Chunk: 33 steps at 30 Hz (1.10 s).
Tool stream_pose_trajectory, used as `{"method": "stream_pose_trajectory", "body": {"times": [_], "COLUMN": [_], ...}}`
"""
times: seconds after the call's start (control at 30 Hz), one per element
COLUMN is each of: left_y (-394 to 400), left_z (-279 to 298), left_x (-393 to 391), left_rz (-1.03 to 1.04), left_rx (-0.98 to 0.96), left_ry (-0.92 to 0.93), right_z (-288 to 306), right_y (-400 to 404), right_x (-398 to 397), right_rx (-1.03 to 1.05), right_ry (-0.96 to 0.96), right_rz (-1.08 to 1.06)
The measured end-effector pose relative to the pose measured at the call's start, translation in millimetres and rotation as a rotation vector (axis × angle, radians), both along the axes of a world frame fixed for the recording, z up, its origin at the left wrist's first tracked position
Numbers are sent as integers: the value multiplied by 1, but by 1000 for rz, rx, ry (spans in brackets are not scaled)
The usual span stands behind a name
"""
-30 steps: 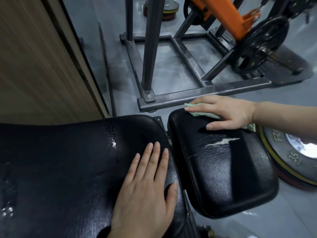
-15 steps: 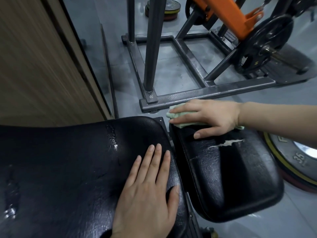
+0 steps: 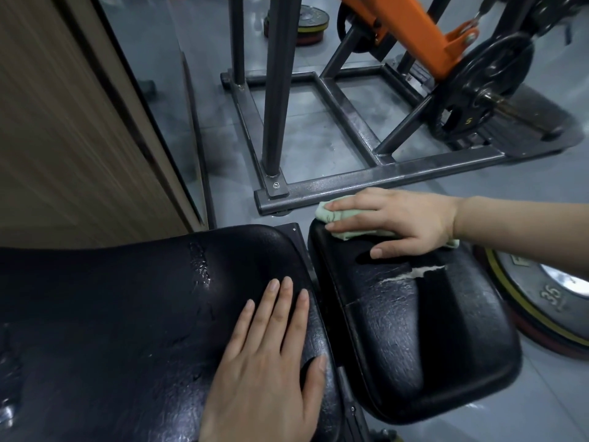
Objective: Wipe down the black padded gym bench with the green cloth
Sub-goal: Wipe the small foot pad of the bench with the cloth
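The black padded bench has two pads: a long back pad (image 3: 127,314) on the left and a smaller seat pad (image 3: 414,339) on the right, with a torn white crack across its top. My right hand (image 3: 398,218) lies flat with straight fingers on the green cloth (image 3: 338,221), pressing it onto the far left corner of the seat pad. The cloth sticks out beyond my fingertips and past my wrist. My left hand (image 3: 271,355) rests flat, fingers together, on the right end of the back pad.
A dark steel machine frame (image 3: 366,180) lies on the grey floor just beyond the seat pad. An orange arm (image 3: 414,30) carries a black plate (image 3: 478,87). A large weight plate (image 3: 548,298) lies right of the seat. A wooden panel (image 3: 63,122) stands at left.
My right hand has slid the green cloth leftward along the far edge of the seat pad to its left corner. My left hand has stayed put on the back pad.
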State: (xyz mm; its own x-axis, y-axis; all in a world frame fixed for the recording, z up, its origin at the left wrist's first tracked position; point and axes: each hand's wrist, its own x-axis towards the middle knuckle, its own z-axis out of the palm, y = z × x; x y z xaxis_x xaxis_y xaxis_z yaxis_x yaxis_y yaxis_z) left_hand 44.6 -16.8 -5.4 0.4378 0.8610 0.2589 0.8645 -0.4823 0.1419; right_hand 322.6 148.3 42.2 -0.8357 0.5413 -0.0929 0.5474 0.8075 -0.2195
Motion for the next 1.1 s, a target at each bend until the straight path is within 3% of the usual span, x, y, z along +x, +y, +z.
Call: {"method": "stream_pose_trajectory", "body": {"times": [0.7,0.9,1.1], "left_y": [1,1,2], "left_z": [-5,-4,-5], "left_x": [0,0,1], "left_rz": [-10,-5,-2], "left_rx": [23,42,45], "left_ry": [-29,-33,-33], "right_z": [-12,-3,1], "right_y": [-54,-33,-13], "right_x": [77,70,61], "right_rx": [-43,-161,-131], "right_ry": [133,101,-2], "right_rz": [-317,-321,-224]}}
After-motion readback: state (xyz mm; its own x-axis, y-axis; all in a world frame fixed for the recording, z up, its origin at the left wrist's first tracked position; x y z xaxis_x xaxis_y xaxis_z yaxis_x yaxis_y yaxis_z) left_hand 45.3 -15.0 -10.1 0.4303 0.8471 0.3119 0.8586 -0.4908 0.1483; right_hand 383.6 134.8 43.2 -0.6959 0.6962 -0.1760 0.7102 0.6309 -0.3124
